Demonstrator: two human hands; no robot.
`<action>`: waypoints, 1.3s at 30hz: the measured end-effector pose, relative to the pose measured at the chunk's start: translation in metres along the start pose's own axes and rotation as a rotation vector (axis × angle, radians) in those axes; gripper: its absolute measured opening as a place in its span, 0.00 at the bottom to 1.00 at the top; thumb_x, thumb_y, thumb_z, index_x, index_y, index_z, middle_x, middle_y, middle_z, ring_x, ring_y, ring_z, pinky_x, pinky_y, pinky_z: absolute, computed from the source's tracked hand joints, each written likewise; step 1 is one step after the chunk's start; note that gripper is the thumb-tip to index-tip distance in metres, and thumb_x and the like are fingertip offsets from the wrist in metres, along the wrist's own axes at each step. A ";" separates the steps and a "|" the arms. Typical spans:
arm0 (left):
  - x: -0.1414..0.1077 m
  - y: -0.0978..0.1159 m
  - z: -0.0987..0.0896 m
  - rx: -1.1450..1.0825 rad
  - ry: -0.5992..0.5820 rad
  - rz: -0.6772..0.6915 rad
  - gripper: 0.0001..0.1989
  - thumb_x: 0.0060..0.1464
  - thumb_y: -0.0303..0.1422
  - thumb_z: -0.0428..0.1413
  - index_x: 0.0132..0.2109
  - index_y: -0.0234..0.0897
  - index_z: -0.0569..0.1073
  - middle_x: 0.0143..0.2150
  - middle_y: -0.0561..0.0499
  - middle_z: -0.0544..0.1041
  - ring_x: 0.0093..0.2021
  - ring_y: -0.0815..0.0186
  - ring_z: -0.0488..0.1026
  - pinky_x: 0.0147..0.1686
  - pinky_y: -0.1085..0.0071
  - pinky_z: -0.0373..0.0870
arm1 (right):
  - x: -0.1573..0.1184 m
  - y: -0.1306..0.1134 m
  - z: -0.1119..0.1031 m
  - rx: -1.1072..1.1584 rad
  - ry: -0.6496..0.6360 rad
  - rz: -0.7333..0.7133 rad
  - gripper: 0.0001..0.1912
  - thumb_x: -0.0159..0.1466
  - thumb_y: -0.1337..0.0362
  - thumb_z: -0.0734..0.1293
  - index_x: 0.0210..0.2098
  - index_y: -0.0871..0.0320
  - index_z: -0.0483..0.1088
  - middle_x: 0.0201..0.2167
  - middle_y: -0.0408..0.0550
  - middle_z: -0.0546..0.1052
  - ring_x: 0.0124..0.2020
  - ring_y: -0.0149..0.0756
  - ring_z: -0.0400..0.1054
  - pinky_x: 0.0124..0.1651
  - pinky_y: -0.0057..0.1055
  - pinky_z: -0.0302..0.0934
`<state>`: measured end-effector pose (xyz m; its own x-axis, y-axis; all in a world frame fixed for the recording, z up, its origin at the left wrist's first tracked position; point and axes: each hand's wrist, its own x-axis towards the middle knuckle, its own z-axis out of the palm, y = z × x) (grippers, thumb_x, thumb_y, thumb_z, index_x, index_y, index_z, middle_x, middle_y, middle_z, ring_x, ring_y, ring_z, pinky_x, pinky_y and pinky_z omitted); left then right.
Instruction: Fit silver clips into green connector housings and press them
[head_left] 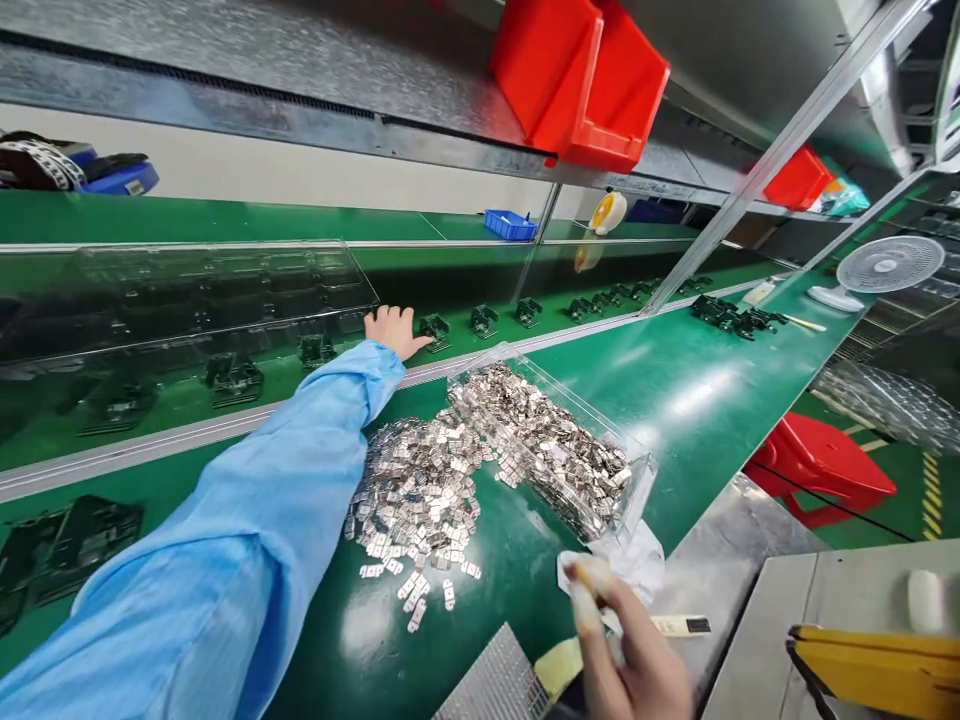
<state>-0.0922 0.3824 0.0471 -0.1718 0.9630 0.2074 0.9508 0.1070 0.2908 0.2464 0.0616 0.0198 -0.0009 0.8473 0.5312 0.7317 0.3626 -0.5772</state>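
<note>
Left hand (395, 329) outstretched, touching a black part (435, 331) on the belt (525, 335)

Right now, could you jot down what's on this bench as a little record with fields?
Left hand: left hand stretched out, resting on the green belt next to a black part
Right hand: right hand low near the bench edge, its fingers wrapped in pale tape, at a white cloth
Metal pieces: loose pile on the green bench, more in a clear tray
Belt: row of black parts
Overhead: red bins
Far right: white fan
</note>
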 end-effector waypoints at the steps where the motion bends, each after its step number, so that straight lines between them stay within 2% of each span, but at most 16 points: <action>1: -0.004 -0.009 -0.003 -0.005 -0.005 -0.015 0.35 0.56 0.50 0.54 0.62 0.31 0.63 0.62 0.29 0.65 0.63 0.39 0.56 0.58 0.45 0.53 | 0.020 -0.008 0.016 0.034 -0.130 -0.023 0.12 0.68 0.63 0.62 0.49 0.55 0.72 0.46 0.50 0.79 0.47 0.43 0.75 0.49 0.34 0.70; 2: -0.008 -0.016 -0.008 -0.013 -0.012 -0.026 0.34 0.56 0.49 0.55 0.62 0.31 0.64 0.61 0.30 0.66 0.61 0.40 0.60 0.57 0.48 0.57 | 0.041 -0.016 0.033 0.041 -0.167 -0.017 0.13 0.69 0.64 0.60 0.48 0.55 0.72 0.46 0.51 0.80 0.47 0.43 0.75 0.49 0.34 0.70; 5: -0.022 -0.024 -0.027 -0.052 -0.010 -0.018 0.31 0.55 0.47 0.57 0.60 0.33 0.66 0.55 0.34 0.70 0.54 0.46 0.68 0.52 0.57 0.64 | 0.103 -0.036 0.085 -0.176 -0.485 -0.019 0.17 0.68 0.71 0.57 0.48 0.56 0.74 0.46 0.51 0.80 0.48 0.42 0.74 0.52 0.35 0.68; 8: -0.048 -0.008 -0.056 -0.085 0.070 0.020 0.31 0.57 0.47 0.55 0.61 0.33 0.65 0.53 0.36 0.70 0.53 0.49 0.69 0.51 0.60 0.65 | 0.144 -0.043 0.125 -0.257 -0.582 -0.042 0.18 0.65 0.74 0.60 0.51 0.58 0.74 0.47 0.54 0.79 0.48 0.43 0.74 0.52 0.34 0.66; 11: -0.107 0.011 -0.090 -0.115 0.107 0.124 0.30 0.55 0.49 0.56 0.60 0.37 0.67 0.50 0.42 0.72 0.51 0.52 0.71 0.49 0.63 0.67 | 0.161 -0.042 0.147 -0.295 -0.647 -0.063 0.16 0.64 0.74 0.64 0.50 0.60 0.74 0.47 0.55 0.79 0.48 0.42 0.74 0.52 0.35 0.66; 13: -0.166 0.015 -0.108 -0.169 0.073 0.287 0.29 0.53 0.51 0.58 0.57 0.40 0.69 0.47 0.45 0.74 0.47 0.54 0.73 0.46 0.64 0.69 | 0.164 -0.042 0.155 -0.315 -0.676 -0.069 0.13 0.66 0.71 0.65 0.49 0.61 0.73 0.47 0.54 0.78 0.48 0.41 0.73 0.52 0.38 0.65; 15: -0.232 0.007 -0.115 -0.227 0.015 0.415 0.27 0.54 0.50 0.57 0.57 0.41 0.70 0.47 0.45 0.76 0.47 0.54 0.73 0.44 0.62 0.70 | 0.163 -0.044 0.158 -0.323 -0.684 -0.066 0.11 0.67 0.69 0.65 0.49 0.62 0.72 0.47 0.53 0.77 0.47 0.40 0.72 0.52 0.42 0.65; 17: -0.294 -0.008 -0.112 -0.227 -0.025 0.400 0.25 0.54 0.47 0.59 0.56 0.43 0.70 0.47 0.46 0.77 0.46 0.54 0.74 0.43 0.61 0.71 | 0.160 -0.046 0.156 -0.312 -0.677 -0.065 0.12 0.66 0.71 0.65 0.49 0.63 0.71 0.47 0.54 0.76 0.47 0.41 0.72 0.52 0.42 0.65; 19: -0.343 -0.028 -0.100 -0.208 -0.019 0.320 0.25 0.54 0.46 0.59 0.57 0.44 0.69 0.47 0.46 0.78 0.45 0.54 0.75 0.43 0.60 0.72 | 0.157 -0.048 0.149 -0.283 -0.662 -0.064 0.17 0.63 0.76 0.64 0.51 0.64 0.71 0.47 0.57 0.76 0.46 0.42 0.72 0.50 0.39 0.63; 22: -0.387 -0.053 -0.081 -0.215 0.027 0.212 0.33 0.52 0.47 0.61 0.62 0.45 0.62 0.54 0.43 0.75 0.51 0.50 0.75 0.48 0.57 0.74 | 0.150 -0.049 0.131 -0.218 -0.624 -0.052 0.23 0.58 0.79 0.63 0.52 0.63 0.72 0.43 0.57 0.76 0.43 0.43 0.71 0.48 0.36 0.62; 26: -0.413 -0.076 -0.073 -0.304 0.005 0.119 0.50 0.48 0.45 0.64 0.70 0.47 0.44 0.68 0.39 0.61 0.64 0.46 0.64 0.58 0.52 0.69 | 0.134 -0.049 0.098 -0.061 -0.590 -0.021 0.17 0.57 0.74 0.62 0.43 0.61 0.76 0.35 0.51 0.75 0.36 0.41 0.70 0.43 0.36 0.64; 28: -0.418 -0.085 -0.073 -0.326 -0.048 0.077 0.53 0.47 0.42 0.65 0.71 0.46 0.40 0.67 0.39 0.63 0.64 0.46 0.65 0.58 0.51 0.69 | 0.121 -0.052 0.081 0.059 -0.609 0.001 0.13 0.57 0.70 0.62 0.38 0.61 0.77 0.32 0.49 0.76 0.33 0.39 0.71 0.39 0.34 0.67; 30: -0.419 -0.091 -0.071 -0.338 -0.091 0.062 0.52 0.47 0.39 0.64 0.71 0.45 0.43 0.64 0.39 0.68 0.61 0.47 0.69 0.56 0.51 0.71 | 0.107 -0.058 0.064 0.188 -0.641 0.023 0.13 0.58 0.65 0.62 0.38 0.61 0.76 0.31 0.48 0.77 0.32 0.37 0.72 0.35 0.33 0.69; 34: -0.409 -0.089 -0.069 -0.418 -0.087 0.071 0.41 0.47 0.37 0.64 0.66 0.43 0.57 0.56 0.43 0.75 0.55 0.51 0.74 0.54 0.55 0.72 | 0.075 -0.075 0.035 0.548 -0.673 0.125 0.12 0.56 0.61 0.68 0.38 0.59 0.76 0.33 0.47 0.78 0.33 0.38 0.76 0.37 0.33 0.73; 36: -0.402 -0.079 -0.069 -0.525 -0.060 0.064 0.34 0.47 0.36 0.63 0.61 0.42 0.64 0.54 0.43 0.74 0.53 0.53 0.74 0.53 0.56 0.73 | 0.057 -0.080 0.026 0.636 -0.684 0.179 0.11 0.56 0.62 0.69 0.38 0.57 0.77 0.34 0.46 0.77 0.34 0.38 0.76 0.39 0.33 0.73; 39: -0.391 -0.051 -0.069 -0.832 -0.055 -0.019 0.26 0.46 0.37 0.65 0.52 0.40 0.67 0.51 0.45 0.73 0.50 0.56 0.76 0.49 0.59 0.76 | 0.031 -0.082 0.020 0.551 -0.672 0.152 0.11 0.61 0.65 0.64 0.40 0.56 0.76 0.33 0.46 0.76 0.34 0.37 0.76 0.38 0.32 0.73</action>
<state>-0.0909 -0.0167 0.0154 -0.1527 0.9759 0.1559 0.4431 -0.0734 0.8934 0.1731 0.0654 0.0713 -0.4581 0.8877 0.0470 0.3238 0.2159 -0.9212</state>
